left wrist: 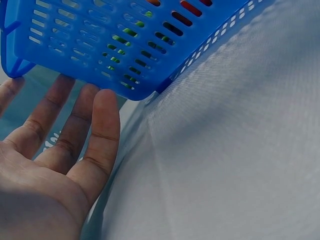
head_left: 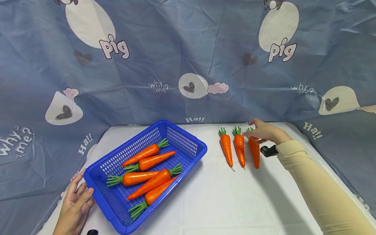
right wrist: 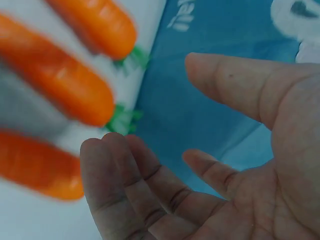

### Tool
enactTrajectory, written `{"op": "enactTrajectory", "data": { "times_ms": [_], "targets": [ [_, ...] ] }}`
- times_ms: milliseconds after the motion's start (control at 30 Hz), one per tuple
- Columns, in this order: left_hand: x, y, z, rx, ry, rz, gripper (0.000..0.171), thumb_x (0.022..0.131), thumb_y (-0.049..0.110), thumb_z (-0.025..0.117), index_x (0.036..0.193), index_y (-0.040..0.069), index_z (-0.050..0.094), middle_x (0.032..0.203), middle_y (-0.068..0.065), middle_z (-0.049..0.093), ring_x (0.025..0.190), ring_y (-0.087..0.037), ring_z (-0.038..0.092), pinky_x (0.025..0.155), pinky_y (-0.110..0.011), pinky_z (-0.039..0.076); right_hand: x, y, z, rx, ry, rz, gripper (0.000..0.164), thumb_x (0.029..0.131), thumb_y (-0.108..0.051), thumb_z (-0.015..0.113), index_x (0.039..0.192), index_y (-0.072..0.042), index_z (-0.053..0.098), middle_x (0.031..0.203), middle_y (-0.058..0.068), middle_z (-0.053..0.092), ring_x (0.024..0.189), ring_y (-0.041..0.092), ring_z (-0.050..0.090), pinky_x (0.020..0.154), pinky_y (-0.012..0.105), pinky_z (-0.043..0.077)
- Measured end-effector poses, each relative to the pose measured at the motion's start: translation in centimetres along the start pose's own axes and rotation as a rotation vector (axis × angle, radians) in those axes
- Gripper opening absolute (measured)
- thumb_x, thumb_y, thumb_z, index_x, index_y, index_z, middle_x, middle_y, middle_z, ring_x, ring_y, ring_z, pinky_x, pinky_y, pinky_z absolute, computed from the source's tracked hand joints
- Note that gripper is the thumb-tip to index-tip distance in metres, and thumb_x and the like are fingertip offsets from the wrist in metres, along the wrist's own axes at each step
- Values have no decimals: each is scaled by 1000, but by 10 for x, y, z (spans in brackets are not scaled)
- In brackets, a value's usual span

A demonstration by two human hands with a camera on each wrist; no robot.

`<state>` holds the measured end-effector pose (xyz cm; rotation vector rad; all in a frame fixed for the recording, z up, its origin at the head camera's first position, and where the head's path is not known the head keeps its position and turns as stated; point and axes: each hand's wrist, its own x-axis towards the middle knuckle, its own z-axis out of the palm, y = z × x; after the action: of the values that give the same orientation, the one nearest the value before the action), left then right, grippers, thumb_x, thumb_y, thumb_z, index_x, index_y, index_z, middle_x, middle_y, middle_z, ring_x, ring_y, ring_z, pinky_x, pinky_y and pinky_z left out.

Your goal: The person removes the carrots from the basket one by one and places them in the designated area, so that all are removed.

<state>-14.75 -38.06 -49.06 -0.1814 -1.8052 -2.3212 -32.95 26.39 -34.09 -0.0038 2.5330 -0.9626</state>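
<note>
A blue plastic basket (head_left: 102, 202) with slotted walls stands on the table at left, with several orange carrots (head_left: 157, 182) inside. At its near-left corner is my left hand (head_left: 74, 204). Its fairly straight fingers (left wrist: 104, 120) touch the outside of the basket in the left wrist view, and the thumb meets the rim in the head view. Three carrots lie side by side at the right: a left one (head_left: 226, 148), a middle one (head_left: 239, 148) and a right one (head_left: 254, 153). Over the right carrot's top reaches my right hand (head_left: 265, 132), thumb and fingers spread around nothing, partly covering that carrot.
A white cloth (head_left: 217, 202) covers the table. Behind it hangs a blue printed curtain (head_left: 164, 58), which also runs along both sides. A black wrist camera (head_left: 268, 151) sits under the right wrist, close to the right carrot.
</note>
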Motion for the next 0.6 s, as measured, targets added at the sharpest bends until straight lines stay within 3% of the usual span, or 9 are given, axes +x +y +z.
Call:
{"op": "enactTrajectory", "data": {
  "times_ms": [200,467,600],
  "targets": [
    [0,0,1,14,23,-11,70,109,-8,47,169,22,27,145,11,65,122,-5,70,86,-27,64,4,-37,14,-47,-14,-66,81,107,-38,66,162,4,23,140,29,54,124,40,63,97,42,63],
    [-1,1,2,19,29,-18,70,109,-8,47,169,21,26,144,12,65,122,-5,70,86,-27,64,9,-83,39,-67,-19,-151,71,106,-36,70,159,-5,34,140,25,63,122,37,68,101,44,62],
    [-1,1,2,28,30,-24,71,109,-7,48,170,22,26,145,12,64,121,-5,71,86,-27,64,11,-102,53,-72,-27,-231,65,105,-33,72,156,-7,41,133,23,69,112,34,69,98,42,63]
  ]
}}
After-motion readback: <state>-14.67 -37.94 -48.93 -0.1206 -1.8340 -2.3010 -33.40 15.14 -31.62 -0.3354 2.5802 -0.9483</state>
